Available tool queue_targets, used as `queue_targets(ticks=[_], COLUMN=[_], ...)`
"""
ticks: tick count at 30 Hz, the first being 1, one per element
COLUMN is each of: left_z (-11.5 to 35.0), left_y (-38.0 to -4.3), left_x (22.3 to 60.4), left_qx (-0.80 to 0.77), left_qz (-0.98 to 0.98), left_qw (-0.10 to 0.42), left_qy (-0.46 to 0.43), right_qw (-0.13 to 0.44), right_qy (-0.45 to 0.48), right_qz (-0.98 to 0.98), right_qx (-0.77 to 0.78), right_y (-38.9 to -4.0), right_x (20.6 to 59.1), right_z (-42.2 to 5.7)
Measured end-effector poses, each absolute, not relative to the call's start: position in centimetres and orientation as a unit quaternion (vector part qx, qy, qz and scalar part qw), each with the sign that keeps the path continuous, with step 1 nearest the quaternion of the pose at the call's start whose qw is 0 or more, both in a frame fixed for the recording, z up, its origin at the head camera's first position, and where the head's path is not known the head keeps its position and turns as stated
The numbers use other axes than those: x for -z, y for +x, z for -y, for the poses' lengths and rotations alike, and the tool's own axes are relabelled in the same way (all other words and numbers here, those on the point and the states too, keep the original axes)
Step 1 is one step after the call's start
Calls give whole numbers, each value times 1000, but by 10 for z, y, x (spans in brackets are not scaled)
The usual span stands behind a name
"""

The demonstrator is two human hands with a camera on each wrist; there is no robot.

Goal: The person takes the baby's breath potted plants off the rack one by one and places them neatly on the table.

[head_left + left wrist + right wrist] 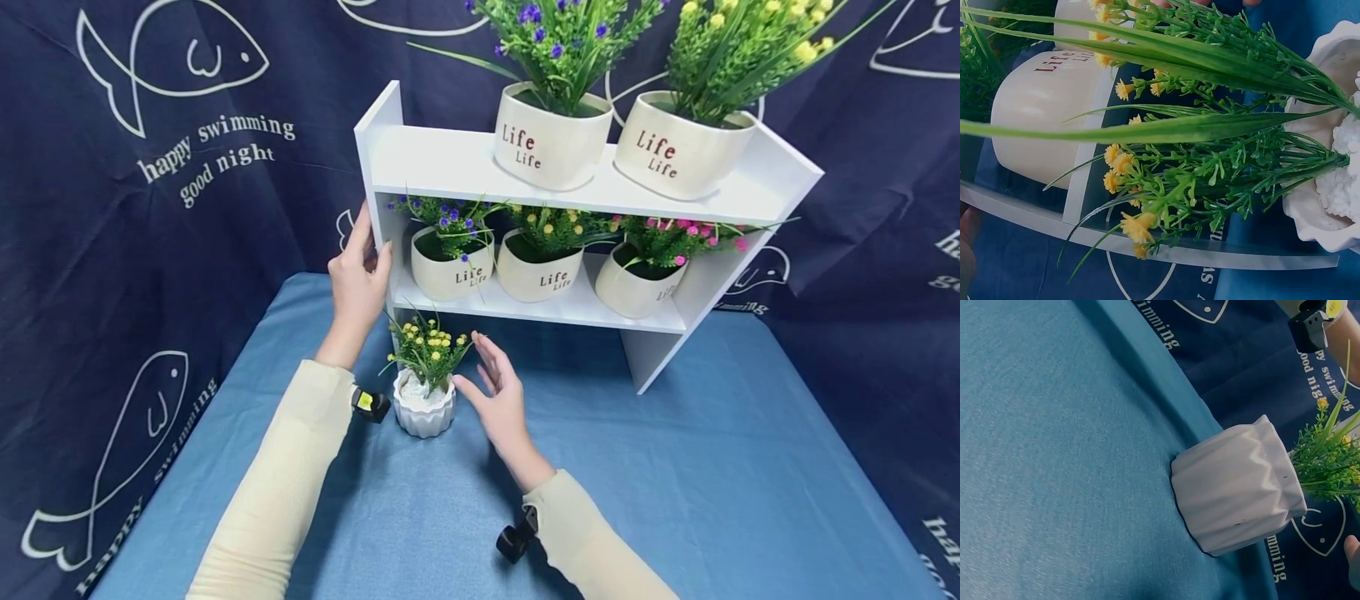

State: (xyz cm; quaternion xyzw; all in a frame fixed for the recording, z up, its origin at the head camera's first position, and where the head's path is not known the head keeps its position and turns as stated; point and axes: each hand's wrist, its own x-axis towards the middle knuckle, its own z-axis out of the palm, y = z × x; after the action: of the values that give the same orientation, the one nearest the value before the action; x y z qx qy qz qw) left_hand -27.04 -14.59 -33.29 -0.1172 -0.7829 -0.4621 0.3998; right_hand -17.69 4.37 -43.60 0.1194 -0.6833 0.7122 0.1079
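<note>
My left hand (358, 279) rests along the outer left side of the white two-tier shelf (480, 310), fingers extended upward and thumb by the front edge. Just below it, a small potted plant with yellow flowers (431, 342) stands on the cloth in a white fluted pot (424, 414). White filling shows inside the pot in the left wrist view. To the right of this plant is my right hand (498, 400), fingers spread in a loose curve, holding nothing. Its thumb comes close to the pot's rim; contact cannot be told. The right wrist view shows the fluted pot (1235, 487) from the side.
On the top board stand a purple-flowered pot (555, 142) and a yellow-flowered pot (682, 150). The lower board carries a purple-flowered pot (450, 271), a yellow-flowered pot (536, 271) and a pink-flowered pot (637, 283). Blue cloth (675, 483) covers the table, before a dark printed curtain (195, 275).
</note>
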Motion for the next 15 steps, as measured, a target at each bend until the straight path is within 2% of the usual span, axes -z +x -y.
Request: queue_targets(ticks=[15], left_z=[148], left_y=[-271], left_x=[334], left_qx=[452], left_qz=[787], left_qw=[402], left_qy=[-122], right_qw=[123], right_qy=[133], right_qz=[679], right_qx=[-712], right_y=[-185], right_x=[423], right_z=[-47])
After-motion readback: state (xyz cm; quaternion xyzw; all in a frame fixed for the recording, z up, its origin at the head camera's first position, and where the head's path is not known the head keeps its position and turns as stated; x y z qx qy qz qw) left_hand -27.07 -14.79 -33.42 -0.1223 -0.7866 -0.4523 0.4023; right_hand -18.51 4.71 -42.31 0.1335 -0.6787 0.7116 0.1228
